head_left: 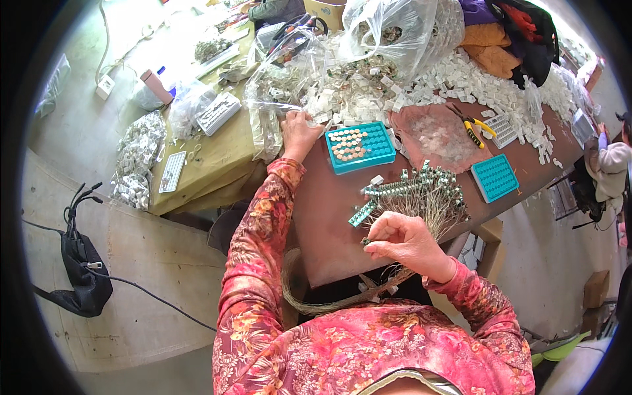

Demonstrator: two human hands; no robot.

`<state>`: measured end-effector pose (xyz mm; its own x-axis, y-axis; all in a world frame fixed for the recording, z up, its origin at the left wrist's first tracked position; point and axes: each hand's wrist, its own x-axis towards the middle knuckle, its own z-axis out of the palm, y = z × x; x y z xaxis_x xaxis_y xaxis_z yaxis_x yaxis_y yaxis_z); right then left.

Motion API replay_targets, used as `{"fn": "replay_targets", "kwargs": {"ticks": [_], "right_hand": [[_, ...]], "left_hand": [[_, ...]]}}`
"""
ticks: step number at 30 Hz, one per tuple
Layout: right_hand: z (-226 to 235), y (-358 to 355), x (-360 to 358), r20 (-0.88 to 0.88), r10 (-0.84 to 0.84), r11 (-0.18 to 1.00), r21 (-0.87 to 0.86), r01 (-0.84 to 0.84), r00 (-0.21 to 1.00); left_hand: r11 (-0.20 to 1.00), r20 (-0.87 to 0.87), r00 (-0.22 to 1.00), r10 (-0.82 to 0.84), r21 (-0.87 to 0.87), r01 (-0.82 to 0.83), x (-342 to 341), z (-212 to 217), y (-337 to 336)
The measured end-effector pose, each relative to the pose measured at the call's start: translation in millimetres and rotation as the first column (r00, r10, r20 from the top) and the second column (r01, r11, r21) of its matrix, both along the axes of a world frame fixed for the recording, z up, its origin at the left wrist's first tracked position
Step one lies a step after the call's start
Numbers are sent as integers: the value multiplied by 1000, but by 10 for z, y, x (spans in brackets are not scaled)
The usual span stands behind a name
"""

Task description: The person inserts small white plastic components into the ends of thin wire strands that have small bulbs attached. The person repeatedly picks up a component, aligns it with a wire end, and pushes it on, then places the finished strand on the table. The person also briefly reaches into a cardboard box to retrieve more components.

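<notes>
My right hand (409,242) pinches a tiny dark green circuit board (366,241) between thumb and fingertips, above the table's near edge. Just beyond it lies a bundle of green circuit boards (421,186) with many thin wires trailing toward me. My left hand (301,136) has its fingers curled at the near edge of a heap of small white plastic pieces (342,108); what they hold, if anything, is hidden. Right beside that hand sits a teal tray (363,148), its left part filled with round, copper-coloured discs.
A pinkish cloth (438,138) bears pale bits, with yellow-handled pliers (473,133) by its edge. To the right lies a second teal tray (495,178). Clear plastic bags (395,29) rest on the far heap. At left, a white tray (172,172) lies on the yellowish table cover.
</notes>
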<state>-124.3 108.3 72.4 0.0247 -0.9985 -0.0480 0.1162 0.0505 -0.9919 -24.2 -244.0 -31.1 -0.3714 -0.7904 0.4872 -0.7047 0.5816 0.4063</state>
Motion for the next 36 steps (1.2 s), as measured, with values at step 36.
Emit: {"fn": "replay_targets", "kwargs": {"ticks": [36], "right_hand": [[-15, 41, -82, -134, -65, 996, -64, 57, 989]], "left_hand": [[999, -115, 993, -30, 41, 35, 145, -114, 61]]}}
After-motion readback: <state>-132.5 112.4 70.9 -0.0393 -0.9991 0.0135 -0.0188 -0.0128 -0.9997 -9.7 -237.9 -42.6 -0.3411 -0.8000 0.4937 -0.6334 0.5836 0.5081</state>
